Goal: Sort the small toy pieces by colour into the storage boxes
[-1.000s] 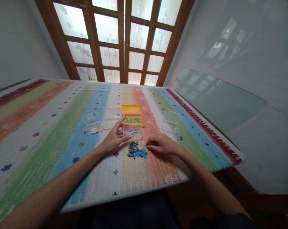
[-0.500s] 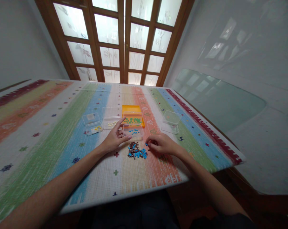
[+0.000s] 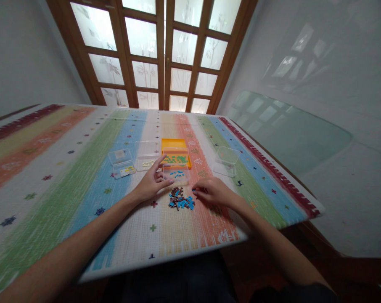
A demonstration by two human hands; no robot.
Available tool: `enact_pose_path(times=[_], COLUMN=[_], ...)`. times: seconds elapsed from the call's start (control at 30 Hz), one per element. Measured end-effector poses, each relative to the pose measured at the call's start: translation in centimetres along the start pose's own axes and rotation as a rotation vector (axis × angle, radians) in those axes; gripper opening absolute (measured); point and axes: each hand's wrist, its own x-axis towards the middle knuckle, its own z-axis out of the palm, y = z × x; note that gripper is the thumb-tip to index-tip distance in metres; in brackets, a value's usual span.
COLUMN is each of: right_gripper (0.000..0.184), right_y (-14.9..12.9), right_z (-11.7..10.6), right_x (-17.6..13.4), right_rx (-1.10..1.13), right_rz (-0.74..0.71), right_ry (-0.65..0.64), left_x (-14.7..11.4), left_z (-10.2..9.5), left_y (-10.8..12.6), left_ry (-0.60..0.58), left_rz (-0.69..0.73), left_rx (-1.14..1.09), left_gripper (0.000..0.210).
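Observation:
A mixed pile of small dark brown and blue pieces (image 3: 181, 200), probably little building bricks, lies on the tablecloth between my hands. At the right of the pile my right hand (image 3: 214, 190) is closed in a pinch, with a bit of blue showing at the fingertips. My left hand (image 3: 150, 183) has its fingers spread at the left side of a clear plastic box (image 3: 184, 178) with several blue pieces in it; whether it touches the box I cannot tell. Behind this box, green pieces (image 3: 176, 159) sit in a clear box on an orange tray (image 3: 174, 144).
To the left are an open clear box with yellow pieces (image 3: 126, 171) and another with cream pieces (image 3: 148, 164). An open clear box (image 3: 224, 169) stands at the right. The striped tablecloth (image 3: 124, 235) ends at the table's front edge.
Almost nothing differs. The fingertips of my right hand have shifted very slightly, and less of the blue piece shows between them. My left hand stays in place.

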Motion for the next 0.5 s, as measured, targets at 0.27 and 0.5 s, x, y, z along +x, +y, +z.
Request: enact_pose_path(times=[0.27,0.5], right_gripper=[0.015,0.014], right_y=[-0.3,-0.41], right_z=[0.05,-0.43], right_x=[-0.18,-0.38], right_rx=[0.009,0.084], right_rz=[-0.034,-0.048], right_ry=[0.049,0.103], left_x=[0.03,0.01], left_z=[0.05,-0.05], left_y=[-0.28,-0.45], left_ry=[-0.004,-0.02], left_rz=[-0.008,-0.012], left_rx=[-0.018,-0.04], left_gripper=[0.098,0.101])
